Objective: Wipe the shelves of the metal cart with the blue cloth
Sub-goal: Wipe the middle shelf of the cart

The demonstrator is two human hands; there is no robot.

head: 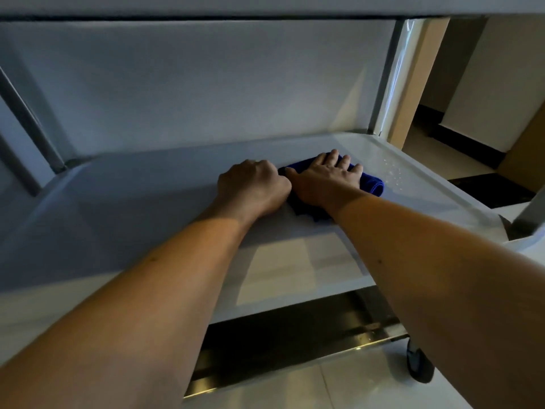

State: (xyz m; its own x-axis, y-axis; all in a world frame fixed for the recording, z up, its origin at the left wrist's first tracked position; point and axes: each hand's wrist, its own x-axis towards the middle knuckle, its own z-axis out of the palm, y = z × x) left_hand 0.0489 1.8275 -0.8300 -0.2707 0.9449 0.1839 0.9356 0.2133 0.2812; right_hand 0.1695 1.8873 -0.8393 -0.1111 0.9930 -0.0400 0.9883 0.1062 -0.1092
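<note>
- The blue cloth (374,184) lies bunched on the middle shelf (147,208) of the metal cart (392,84), toward the shelf's right rear part, mostly hidden under the person's hands.
- The right hand (327,178) lies flat on top of the cloth, fingers straight and spread, pressing it down onto the shelf; a blue fold shows past the fingertips and at the right edge.
- The left hand (253,187) sits just beside it, touching the cloth's left edge, fingers curled under into a fist; whether it pinches a corner of the cloth or holds nothing cannot be told from this angle.
- Both forearms reach in under the upper shelf (265,4), whose underside fills the top of the view.
- A few small droplets (393,172) sit on the shelf just right of the cloth, near the raised right rim.
- Below, the edge of the lower shelf (295,343) and 1 dark caster (418,364) show above the tiled floor (339,391).
- Step in hand, as I judge it: wiping the middle shelf, working its right rear area.
- The next move likely calls for sliding the cloth right over the droplets with steady downward pressure, then sweeping back across the left part of the shelf, keeping the arms low under the upper shelf.
</note>
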